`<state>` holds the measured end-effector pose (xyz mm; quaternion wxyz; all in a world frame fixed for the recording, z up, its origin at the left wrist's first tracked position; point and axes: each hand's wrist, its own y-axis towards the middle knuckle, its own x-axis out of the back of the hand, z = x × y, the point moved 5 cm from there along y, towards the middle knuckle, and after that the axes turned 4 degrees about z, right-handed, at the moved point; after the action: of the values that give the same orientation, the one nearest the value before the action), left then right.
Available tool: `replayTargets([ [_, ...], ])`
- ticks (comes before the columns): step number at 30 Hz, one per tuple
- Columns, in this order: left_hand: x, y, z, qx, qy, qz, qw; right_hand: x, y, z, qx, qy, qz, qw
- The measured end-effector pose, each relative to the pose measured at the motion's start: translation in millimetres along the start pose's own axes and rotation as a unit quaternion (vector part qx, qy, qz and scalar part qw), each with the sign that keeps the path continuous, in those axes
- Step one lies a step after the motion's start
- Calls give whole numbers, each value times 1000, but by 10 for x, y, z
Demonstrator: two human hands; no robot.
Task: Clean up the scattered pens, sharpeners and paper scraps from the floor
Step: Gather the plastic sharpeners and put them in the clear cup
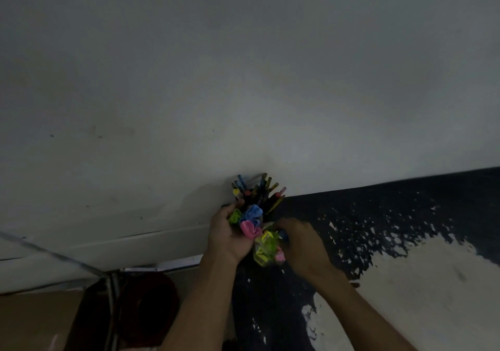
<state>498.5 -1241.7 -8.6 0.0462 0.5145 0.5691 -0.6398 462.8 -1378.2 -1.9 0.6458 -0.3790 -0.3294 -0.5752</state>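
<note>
The left hand (230, 238) gripped the pens (257, 191) and crumpled paper scraps (250, 220) in one bunch, while the right hand (300, 239) pinched bright sharpeners (265, 247) beside them to keep everything together.

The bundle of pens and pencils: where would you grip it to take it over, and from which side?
Grip the bundle of pens and pencils low on the shafts, just above the left hand, coming from the right. The tips fan apart upward, so they are tightest near that hand. The left hand also holds crumpled paper scraps, so the near side is crowded.
</note>
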Motion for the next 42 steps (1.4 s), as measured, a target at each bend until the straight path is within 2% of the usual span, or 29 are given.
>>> replayTargets([
  [3,15,31,7,-6,3,-1,1000,-15,-12,17,8,12,4,1000],
  [5,37,61,19,-7,10,-3,1000,23,-31,34,27,58,-10,998],
  [7,61,94,36,-7,21,-3,1000,69,-79,38,39,116,-53,991],
  [11,62,155,132,0,33,-1,999,199,-190,65,3,235,-147,961],
  [14,6,187,217,6,43,2,999,198,-173,162,25,315,-111,942],
  [17,-63,205,282,6,65,8,998,167,-145,192,56,293,-79,951],
  [21,-90,207,317,17,85,14,996,218,-124,122,71,252,-85,961],
  [30,-69,221,339,19,135,-17,991,254,-132,145,64,239,-111,962],
  [35,-34,229,347,12,145,-34,989,182,-136,221,69,180,-86,978],
  [42,-32,186,373,5,113,-45,993,284,-84,118,35,165,-101,980],
])
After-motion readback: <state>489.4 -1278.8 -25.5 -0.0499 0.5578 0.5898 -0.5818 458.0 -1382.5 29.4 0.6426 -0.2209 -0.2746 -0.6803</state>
